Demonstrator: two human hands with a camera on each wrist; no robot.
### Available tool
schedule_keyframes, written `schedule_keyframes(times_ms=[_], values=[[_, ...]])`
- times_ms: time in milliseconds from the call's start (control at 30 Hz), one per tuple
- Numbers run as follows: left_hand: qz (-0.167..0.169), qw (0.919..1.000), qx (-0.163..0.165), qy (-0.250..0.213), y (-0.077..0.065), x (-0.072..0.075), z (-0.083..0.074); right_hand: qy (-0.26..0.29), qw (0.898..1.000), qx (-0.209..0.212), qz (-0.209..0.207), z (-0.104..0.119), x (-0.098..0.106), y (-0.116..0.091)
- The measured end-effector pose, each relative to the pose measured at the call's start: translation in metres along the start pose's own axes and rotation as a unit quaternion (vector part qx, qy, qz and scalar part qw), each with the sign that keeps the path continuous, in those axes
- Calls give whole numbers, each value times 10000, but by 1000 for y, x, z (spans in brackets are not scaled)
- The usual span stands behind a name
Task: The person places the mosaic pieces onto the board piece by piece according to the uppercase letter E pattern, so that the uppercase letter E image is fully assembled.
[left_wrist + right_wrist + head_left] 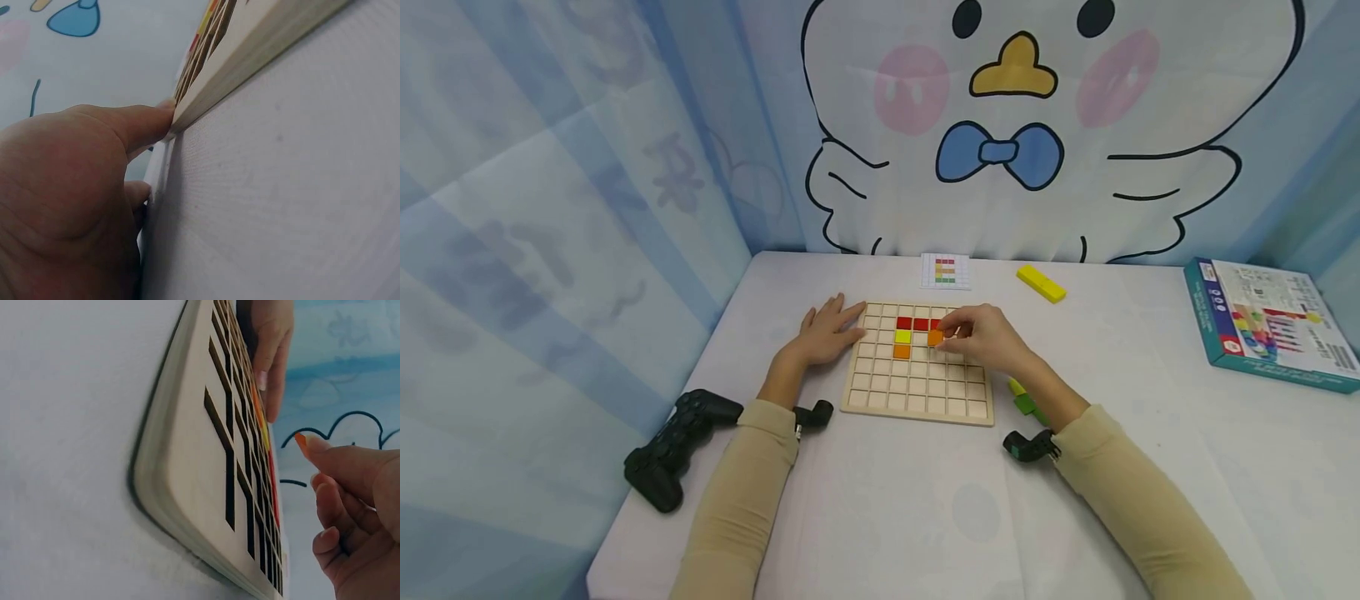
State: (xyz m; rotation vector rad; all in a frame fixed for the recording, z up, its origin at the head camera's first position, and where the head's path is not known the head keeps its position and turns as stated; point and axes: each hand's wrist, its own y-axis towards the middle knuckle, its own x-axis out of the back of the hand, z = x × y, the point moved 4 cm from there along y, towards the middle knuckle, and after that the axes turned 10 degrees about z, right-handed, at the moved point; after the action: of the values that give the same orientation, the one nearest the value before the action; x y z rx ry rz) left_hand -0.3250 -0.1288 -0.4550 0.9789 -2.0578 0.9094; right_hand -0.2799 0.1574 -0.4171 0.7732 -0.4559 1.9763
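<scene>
A wooden grid board [917, 386] lies on the table. Red blocks [921, 324] form a short row near its far side, with a yellow block [902, 337] and an orange block [901, 352] below the row's left end. My right hand [988, 335] pinches another orange block [301, 442] between thumb and fingertips, over the board beneath the row's right end. My left hand [827, 335] lies at the board's left edge, fingers extended; in the left wrist view its thumb [147, 124] touches the board's corner.
A small pattern card [945, 272] and a yellow bar [1041, 284] lie behind the board. Green pieces [1024, 404] sit under the right forearm. A black game controller [681, 446] is at left, a teal box [1273, 325] at far right.
</scene>
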Motion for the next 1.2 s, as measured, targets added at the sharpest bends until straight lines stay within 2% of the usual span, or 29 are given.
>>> schedule_keyframes(times_ms=[267,600,1000,1200], values=[[19,10000,-13,-22,0,0,0,-97,9991,203,360,5,-11,13],[30,10000,-11,-27,0,0,0,-215,9963,66,833,2,-21,21],[51,10000,-30,-58,0,0,2,-292,9945,-49,1002,5,-25,24],[43,9999,-50,-96,0,0,3,-370,9958,-35,835,9,-17,18]])
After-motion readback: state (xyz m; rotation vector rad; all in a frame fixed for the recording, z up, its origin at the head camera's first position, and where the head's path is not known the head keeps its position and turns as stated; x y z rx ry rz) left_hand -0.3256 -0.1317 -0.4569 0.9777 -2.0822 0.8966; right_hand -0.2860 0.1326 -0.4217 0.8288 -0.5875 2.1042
